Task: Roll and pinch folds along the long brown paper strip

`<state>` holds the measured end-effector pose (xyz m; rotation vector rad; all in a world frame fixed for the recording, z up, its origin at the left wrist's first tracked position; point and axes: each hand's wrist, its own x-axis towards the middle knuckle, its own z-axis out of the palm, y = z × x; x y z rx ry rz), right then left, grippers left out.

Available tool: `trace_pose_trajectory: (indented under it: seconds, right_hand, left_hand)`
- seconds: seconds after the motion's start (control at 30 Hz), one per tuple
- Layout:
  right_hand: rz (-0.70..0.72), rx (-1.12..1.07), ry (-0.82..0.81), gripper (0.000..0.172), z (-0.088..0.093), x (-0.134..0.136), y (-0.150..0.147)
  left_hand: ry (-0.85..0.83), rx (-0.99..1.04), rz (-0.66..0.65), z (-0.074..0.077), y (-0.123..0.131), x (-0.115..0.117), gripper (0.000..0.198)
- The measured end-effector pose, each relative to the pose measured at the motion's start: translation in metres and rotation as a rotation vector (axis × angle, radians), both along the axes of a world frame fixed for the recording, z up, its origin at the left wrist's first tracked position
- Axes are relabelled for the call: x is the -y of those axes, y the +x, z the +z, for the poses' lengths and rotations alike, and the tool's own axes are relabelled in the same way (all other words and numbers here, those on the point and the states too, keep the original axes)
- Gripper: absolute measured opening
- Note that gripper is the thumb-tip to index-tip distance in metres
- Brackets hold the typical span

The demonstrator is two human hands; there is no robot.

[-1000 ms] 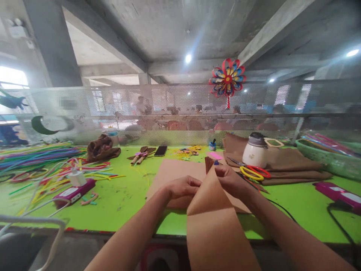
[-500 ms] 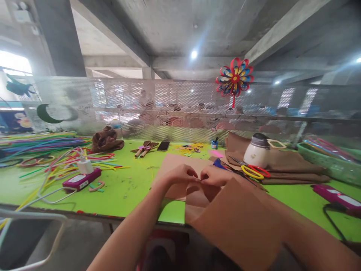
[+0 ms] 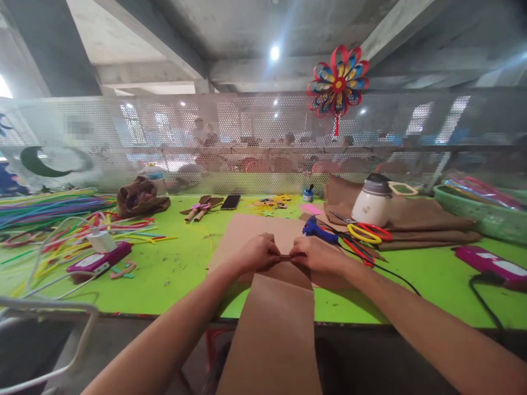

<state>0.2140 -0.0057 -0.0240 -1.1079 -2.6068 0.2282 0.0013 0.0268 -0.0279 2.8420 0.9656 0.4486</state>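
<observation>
A long strip of brown paper (image 3: 275,329) hangs from the table edge toward me, its far end bent or rolled into a narrow edge. My left hand (image 3: 262,253) pinches that edge at its left side. At the right side my right hand (image 3: 310,253) pinches the same edge, a short gap from the left. Both hands rest over a flat sheet of brown paper (image 3: 242,230) on the green table (image 3: 181,274). Just beyond the right hand lies a blue glue gun (image 3: 319,230) with a black cord.
Yellow-handled scissors (image 3: 364,234), a cream bottle (image 3: 371,203) and folded brown material (image 3: 428,222) lie right. A purple power strip (image 3: 101,262), colored pipe cleaners (image 3: 53,208) and a crumpled brown bundle (image 3: 140,197) are left. A phone (image 3: 230,202) lies behind; a perforated screen (image 3: 247,131) stands beyond.
The paper strip has swung from slanting rightward to pointing straight back toward me. My hands have spread slightly along its far edge. The view has tilted down a little.
</observation>
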Motion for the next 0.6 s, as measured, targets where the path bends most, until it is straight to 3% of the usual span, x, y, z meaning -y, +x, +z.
trace_pose_trajectory:
  seconds: [0.2,0.6]
  right_hand:
    - [0.046,-0.048,-0.034,0.018,-0.010,-0.011,-0.004]
    - [-0.011,-0.147,-0.110,0.013,-0.009,-0.007,-0.011]
  left_hand:
    - [-0.159,0.003,0.078,0.002,-0.010,0.003,0.021]
    - [-0.191,0.084,0.063,0.002,-0.009,0.008,0.013]
